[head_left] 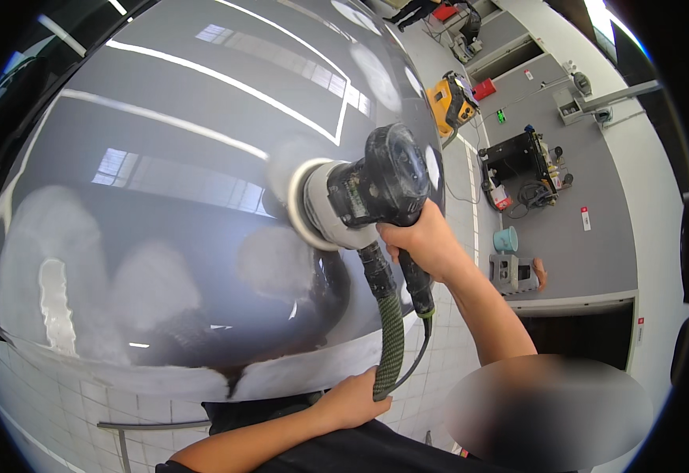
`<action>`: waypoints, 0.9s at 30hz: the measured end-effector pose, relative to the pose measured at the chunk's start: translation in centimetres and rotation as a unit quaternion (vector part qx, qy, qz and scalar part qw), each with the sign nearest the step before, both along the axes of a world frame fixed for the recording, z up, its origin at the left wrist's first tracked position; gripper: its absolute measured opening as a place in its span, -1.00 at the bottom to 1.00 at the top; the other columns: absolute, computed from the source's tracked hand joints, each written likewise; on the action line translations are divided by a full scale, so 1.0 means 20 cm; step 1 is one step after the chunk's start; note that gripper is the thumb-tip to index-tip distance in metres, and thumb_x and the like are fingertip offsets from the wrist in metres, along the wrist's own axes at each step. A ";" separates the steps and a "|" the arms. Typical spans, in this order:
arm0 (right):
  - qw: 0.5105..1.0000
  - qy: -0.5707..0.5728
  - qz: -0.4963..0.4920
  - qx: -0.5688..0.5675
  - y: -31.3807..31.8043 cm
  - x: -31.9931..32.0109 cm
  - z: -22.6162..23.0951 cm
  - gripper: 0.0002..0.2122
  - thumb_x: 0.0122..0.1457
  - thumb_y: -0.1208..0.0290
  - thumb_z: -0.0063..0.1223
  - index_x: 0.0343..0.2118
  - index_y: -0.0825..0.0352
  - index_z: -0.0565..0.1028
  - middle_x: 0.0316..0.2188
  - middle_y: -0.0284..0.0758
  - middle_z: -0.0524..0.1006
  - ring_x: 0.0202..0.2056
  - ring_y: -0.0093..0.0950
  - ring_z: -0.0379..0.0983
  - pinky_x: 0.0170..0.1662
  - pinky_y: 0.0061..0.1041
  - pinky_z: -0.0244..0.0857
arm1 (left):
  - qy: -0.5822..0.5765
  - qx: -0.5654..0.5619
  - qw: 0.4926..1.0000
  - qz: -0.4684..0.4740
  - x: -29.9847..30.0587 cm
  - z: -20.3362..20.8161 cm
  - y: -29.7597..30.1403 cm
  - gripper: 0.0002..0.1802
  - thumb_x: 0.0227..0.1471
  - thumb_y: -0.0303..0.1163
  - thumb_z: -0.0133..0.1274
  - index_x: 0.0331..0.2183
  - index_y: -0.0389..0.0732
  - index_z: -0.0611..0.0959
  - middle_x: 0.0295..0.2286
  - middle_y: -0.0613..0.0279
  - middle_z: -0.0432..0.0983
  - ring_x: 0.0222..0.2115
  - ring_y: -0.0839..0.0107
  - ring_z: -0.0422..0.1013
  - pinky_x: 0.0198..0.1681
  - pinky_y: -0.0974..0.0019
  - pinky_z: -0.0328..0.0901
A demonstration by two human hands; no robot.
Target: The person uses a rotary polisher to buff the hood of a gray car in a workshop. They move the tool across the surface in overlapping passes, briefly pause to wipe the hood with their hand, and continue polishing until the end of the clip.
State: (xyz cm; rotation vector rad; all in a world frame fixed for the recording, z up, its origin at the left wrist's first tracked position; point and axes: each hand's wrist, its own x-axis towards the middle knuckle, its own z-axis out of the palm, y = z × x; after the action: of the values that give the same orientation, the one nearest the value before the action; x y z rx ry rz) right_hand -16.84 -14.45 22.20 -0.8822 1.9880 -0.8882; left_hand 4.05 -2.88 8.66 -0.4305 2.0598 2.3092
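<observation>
My right hand (423, 240) is wrapped round the handle of a black and grey electric sander (384, 177). The sander is tilted on its side, and its round pale pad (307, 203) faces the glossy grey car panel (195, 126), seemingly against it. From the tool runs a green-black braided dust hose (391, 335) with a thin black cable beside it. Lower down, near my body, my left hand (352, 398) is closed around that hose. Dull, whitish sanded patches (155, 280) mark the panel around the pad and toward its near edge.
Beyond the panel stand a yellow and black machine (451, 102), a black wheeled cart (518, 169), a light blue bucket (505, 239) and a grey block-shaped item (514, 273). A metal bar stand (155, 426) is at lower left. Another person (415, 9) stands at the far top.
</observation>
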 end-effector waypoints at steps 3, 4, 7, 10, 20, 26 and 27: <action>0.999 0.028 0.030 -0.023 -0.13 0.01 0.02 -0.86 0.02 0.60 0.15 -0.33 0.43 0.48 -0.58 -0.35 0.46 -0.62 -0.57 0.39 -0.53 -0.51 0.32 | -0.044 0.062 0.997 -0.007 -0.01 0.05 -0.05 -0.45 0.08 -0.19 0.12 0.00 -0.35 0.43 -0.48 -0.04 0.60 -0.52 0.11 0.56 -0.31 0.09 0.42; 0.999 0.031 0.033 -0.024 -0.17 -0.01 0.03 -0.87 0.03 0.59 0.15 -0.35 0.42 0.47 -0.60 -0.36 0.45 -0.62 -0.57 0.38 -0.53 -0.52 0.31 | -0.083 0.121 0.989 -0.030 -0.04 0.12 -0.13 -0.46 0.08 -0.19 0.12 -0.02 -0.35 0.44 -0.49 -0.03 0.60 -0.52 0.13 0.56 -0.31 0.09 0.42; 1.000 0.020 -0.011 0.008 -0.21 -0.07 0.02 -0.89 0.02 0.57 0.15 -0.41 0.40 0.45 -0.63 -0.38 0.43 -0.64 -0.58 0.37 -0.54 -0.52 0.31 | -0.089 0.139 0.986 -0.025 -0.03 0.12 -0.16 -0.50 0.09 -0.18 0.12 -0.06 -0.33 0.45 -0.51 0.00 0.59 -0.54 0.16 0.56 -0.33 0.11 0.42; 1.000 0.001 -0.011 -0.003 -0.04 -0.10 0.01 -0.88 0.02 0.57 0.15 -0.36 0.40 0.48 -0.63 -0.39 0.43 -0.66 -0.57 0.37 -0.56 -0.52 0.31 | -0.078 0.092 0.991 -0.065 -0.02 0.08 -0.09 -0.47 0.06 -0.15 0.13 -0.05 -0.32 0.45 -0.42 -0.12 0.61 -0.38 -0.01 0.57 -0.22 0.02 0.42; 0.990 0.122 0.054 0.043 -0.23 -0.10 0.01 -0.91 0.05 0.50 0.15 -0.46 0.37 0.47 -0.67 -0.39 0.44 -0.67 -0.57 0.36 -0.57 -0.53 0.29 | -0.075 0.156 0.984 0.046 -0.06 0.07 -0.07 -0.37 0.07 -0.23 0.16 0.08 -0.35 0.36 -0.55 0.02 0.53 -0.56 0.20 0.52 -0.36 0.09 0.43; 1.000 0.007 -0.007 0.014 0.14 0.10 0.03 -0.81 0.04 0.50 0.16 -0.29 0.36 0.42 -0.53 -0.33 0.50 -0.67 -0.57 0.36 -0.60 -0.55 0.31 | -0.016 -0.035 0.998 -0.047 0.11 0.00 0.14 -0.34 0.02 -0.21 0.14 0.06 -0.38 0.34 -0.41 -0.30 0.57 -0.30 -0.25 0.50 -0.20 -0.09 0.36; 1.000 -0.011 -0.015 0.014 0.21 0.14 0.10 -0.74 0.07 0.49 0.16 -0.19 0.37 0.40 -0.46 -0.29 0.54 -0.65 -0.59 0.36 -0.60 -0.56 0.34 | 0.017 -0.079 0.991 -0.110 0.16 0.02 0.13 -0.32 0.00 -0.22 0.15 0.08 -0.38 0.35 -0.35 -0.27 0.58 -0.27 -0.20 0.51 -0.18 -0.07 0.37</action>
State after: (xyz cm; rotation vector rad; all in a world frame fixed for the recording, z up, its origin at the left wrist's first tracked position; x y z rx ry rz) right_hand -13.96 -10.17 24.26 -0.8261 1.9945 -0.8808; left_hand 7.28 -0.31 9.09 -0.1565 2.1901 2.0525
